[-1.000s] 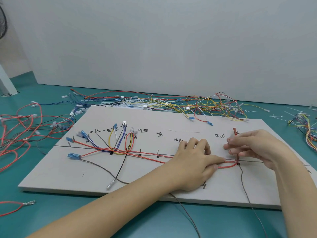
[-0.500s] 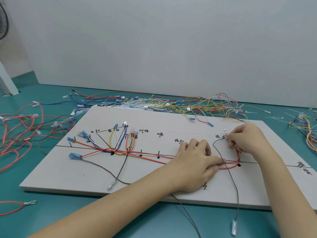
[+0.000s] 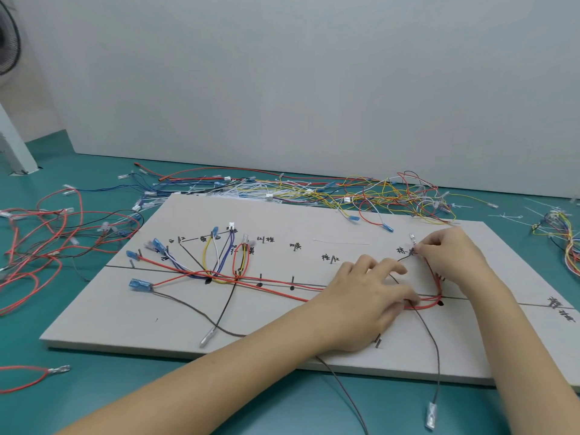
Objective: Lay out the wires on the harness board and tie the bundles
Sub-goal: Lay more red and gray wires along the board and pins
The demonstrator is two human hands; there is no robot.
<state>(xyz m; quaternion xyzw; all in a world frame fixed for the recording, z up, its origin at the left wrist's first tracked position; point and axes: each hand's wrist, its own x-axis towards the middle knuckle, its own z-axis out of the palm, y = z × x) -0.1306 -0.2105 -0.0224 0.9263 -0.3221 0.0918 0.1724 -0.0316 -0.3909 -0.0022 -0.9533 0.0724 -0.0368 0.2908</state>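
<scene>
A pale harness board (image 3: 282, 334) lies flat on the teal table, with pins and handwritten labels. Red wires (image 3: 276, 282) run along its drawn line from blue terminals (image 3: 140, 284) at the left to a red loop at the right. My left hand (image 3: 364, 302) rests on the board and presses the red wires down just left of the loop. My right hand (image 3: 445, 257) pinches wire ends beside a clear terminal (image 3: 412, 237) at a labelled pin. A brown wire (image 3: 434, 350) hangs off the board's front edge.
Loose wires lie in a heap (image 3: 361, 196) behind the board, red ones (image 3: 47, 246) to its left and a coloured bundle (image 3: 565, 243) at the far right. White cable ties (image 3: 514, 216) lie at the back right. One red wire with a terminal (image 3: 34, 373) lies in front.
My right hand has moved up and away from the red loop to the labelled pin, carrying wire ends with it. The brown wire now trails off the front edge. My left hand stayed put.
</scene>
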